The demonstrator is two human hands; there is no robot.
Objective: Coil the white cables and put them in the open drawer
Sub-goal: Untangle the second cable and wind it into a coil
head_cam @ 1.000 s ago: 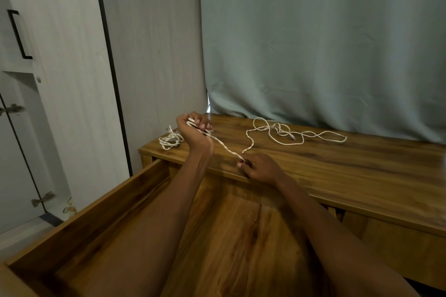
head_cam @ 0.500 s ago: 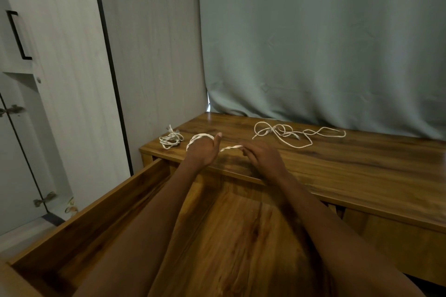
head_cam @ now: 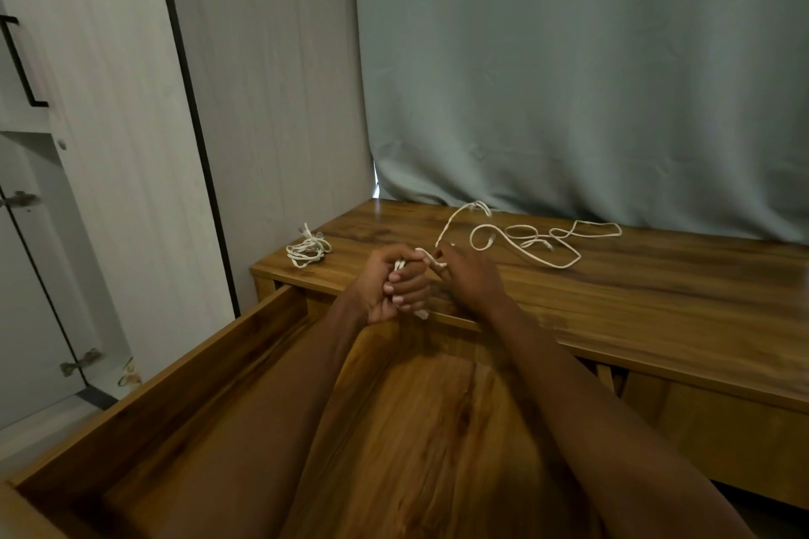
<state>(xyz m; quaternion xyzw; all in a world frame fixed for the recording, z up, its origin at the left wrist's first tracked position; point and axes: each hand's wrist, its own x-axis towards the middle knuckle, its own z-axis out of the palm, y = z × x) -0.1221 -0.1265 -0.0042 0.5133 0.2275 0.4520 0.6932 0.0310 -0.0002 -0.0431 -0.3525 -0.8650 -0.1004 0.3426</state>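
Observation:
My left hand [head_cam: 392,284] is a fist around several turns of a white cable, held at the cabinet top's front edge above the open wooden drawer [head_cam: 184,376]. My right hand [head_cam: 470,276] is just to its right and pinches the same cable where it leaves the fist. From there the loose white cable [head_cam: 529,242] rises, then trails in loops over the wooden cabinet top [head_cam: 656,302]. A second white cable [head_cam: 307,252] lies as a small coiled bundle at the top's left corner.
A grey-green curtain [head_cam: 569,79] hangs behind the cabinet top. A pale wardrobe [head_cam: 87,144] with a black handle and a wall panel stand to the left. The drawer floor shows bare wood between my forearms.
My left hand has turned palm-up and closed into a fist on the wound cable. My right hand has come up close to it, and the loose cable has been drawn in and lifted near the curtain.

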